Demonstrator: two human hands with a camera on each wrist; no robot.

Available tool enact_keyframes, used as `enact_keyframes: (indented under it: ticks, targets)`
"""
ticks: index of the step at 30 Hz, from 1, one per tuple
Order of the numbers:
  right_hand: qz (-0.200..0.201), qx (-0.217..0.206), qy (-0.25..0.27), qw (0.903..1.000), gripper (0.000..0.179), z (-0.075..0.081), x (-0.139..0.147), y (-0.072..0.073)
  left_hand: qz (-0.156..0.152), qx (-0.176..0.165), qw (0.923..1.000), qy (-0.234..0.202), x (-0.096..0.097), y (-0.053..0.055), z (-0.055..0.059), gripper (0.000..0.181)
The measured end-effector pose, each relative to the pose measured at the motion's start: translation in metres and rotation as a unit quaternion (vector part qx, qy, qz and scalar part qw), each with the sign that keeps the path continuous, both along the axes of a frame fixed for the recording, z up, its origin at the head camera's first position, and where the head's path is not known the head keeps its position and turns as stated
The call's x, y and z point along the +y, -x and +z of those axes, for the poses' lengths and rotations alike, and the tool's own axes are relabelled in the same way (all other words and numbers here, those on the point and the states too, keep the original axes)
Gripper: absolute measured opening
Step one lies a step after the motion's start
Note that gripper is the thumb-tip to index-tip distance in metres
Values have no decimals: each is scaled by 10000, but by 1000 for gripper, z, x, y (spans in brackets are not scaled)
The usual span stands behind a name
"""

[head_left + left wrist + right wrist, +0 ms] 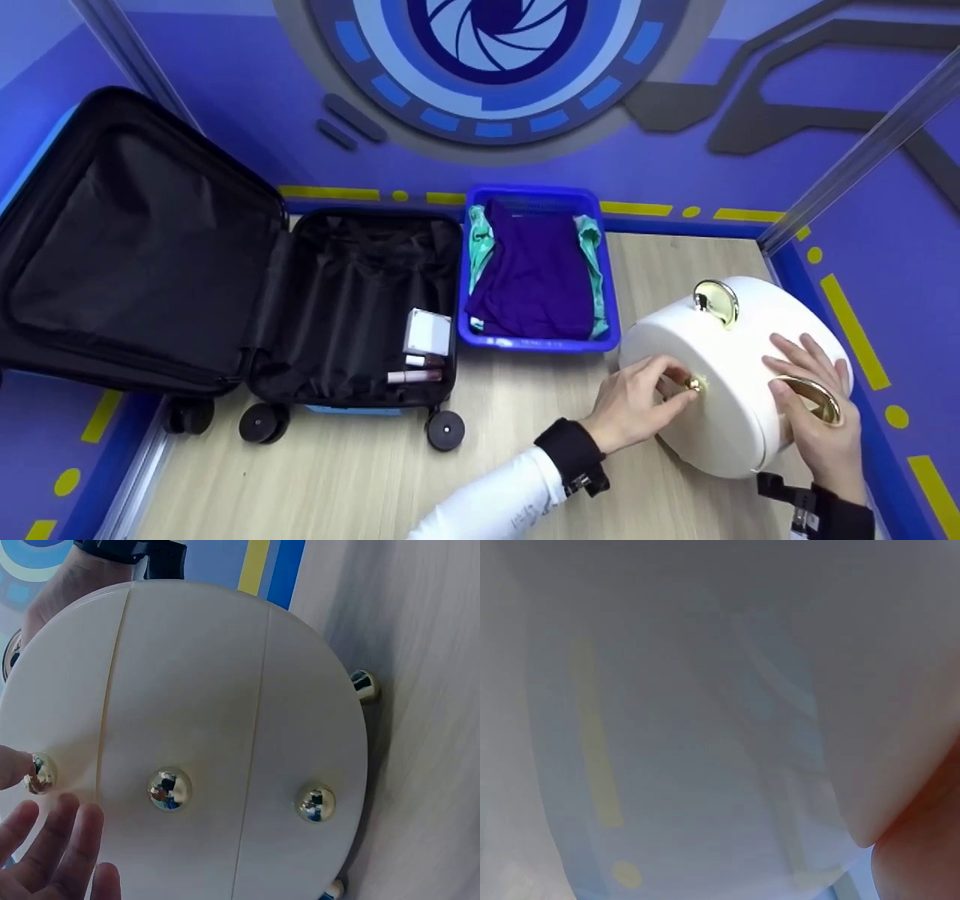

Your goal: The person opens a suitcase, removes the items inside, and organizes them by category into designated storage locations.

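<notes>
Left of the grip, I have an open black suitcase [352, 300], then a blue basket [540, 344]. Wood-grain tabletop [517, 397] extends to my left hand [637, 397], its thumb and forefinger pinching a gold knob [694, 384], nearly closed. The white drum-shaped case [750, 360] lies at the grip: flat face pointing left, axis running rightward and away. My right hand [829, 439] rests, fingers extended, on its curved side, near the patterned blue wall [911, 300].

Blue-purple walls [240, 97] with yellow dashes [855, 330] and grey shapes [750, 135] meet at metal corner posts [862, 154] around a pale wood-grain desk [337, 472]
</notes>
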State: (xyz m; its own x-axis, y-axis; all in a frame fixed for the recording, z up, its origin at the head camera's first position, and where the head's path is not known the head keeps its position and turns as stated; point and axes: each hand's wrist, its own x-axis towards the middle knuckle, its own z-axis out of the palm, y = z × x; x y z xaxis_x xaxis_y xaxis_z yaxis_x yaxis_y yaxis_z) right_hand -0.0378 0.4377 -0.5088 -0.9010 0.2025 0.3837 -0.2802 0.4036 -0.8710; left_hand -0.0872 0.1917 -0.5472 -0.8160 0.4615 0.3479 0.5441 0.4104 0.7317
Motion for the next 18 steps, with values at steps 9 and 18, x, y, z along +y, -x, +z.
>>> enact_keyframes:
  ticks: [9,18]
  targets:
    - [30,-17,-163,9999,30,1,-2,1,39,78,9999,94,5,4,7,17]
    - [-9,-44,-138,9999,31,-2,2,0,127,618,9980,55,-12,-5,3,16]
